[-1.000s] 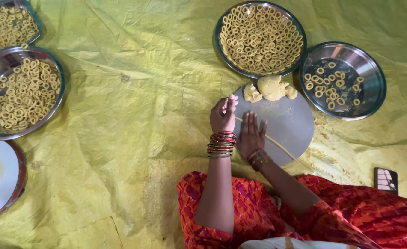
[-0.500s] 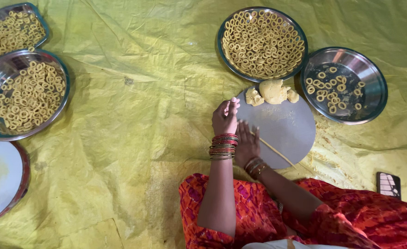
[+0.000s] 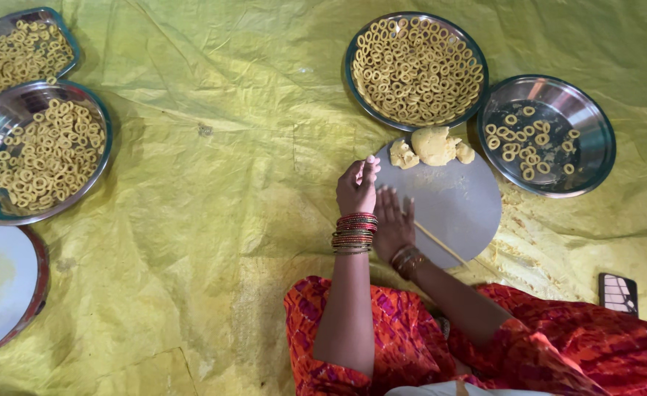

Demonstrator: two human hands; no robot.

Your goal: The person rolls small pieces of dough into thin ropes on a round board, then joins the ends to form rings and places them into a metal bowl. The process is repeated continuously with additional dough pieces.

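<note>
Your left hand (image 3: 358, 188) sat at frame centre, raised, fingertips pinched together. Your right hand (image 3: 392, 224) lay flat just right of it, fingers spread, forearms crossing toward lower centre.

Right hand (image 3: 393, 224) slid slightly down the round board (image 3: 459, 209), left hand (image 3: 357, 189) apparently unmoved

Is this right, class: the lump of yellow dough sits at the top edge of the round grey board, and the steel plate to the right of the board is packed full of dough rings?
Not quite. The head view shows the steel plate right of the round grey board holds only a few dough rings, with much bare metal showing. The lump of yellow dough does sit at the board's top edge.
</note>
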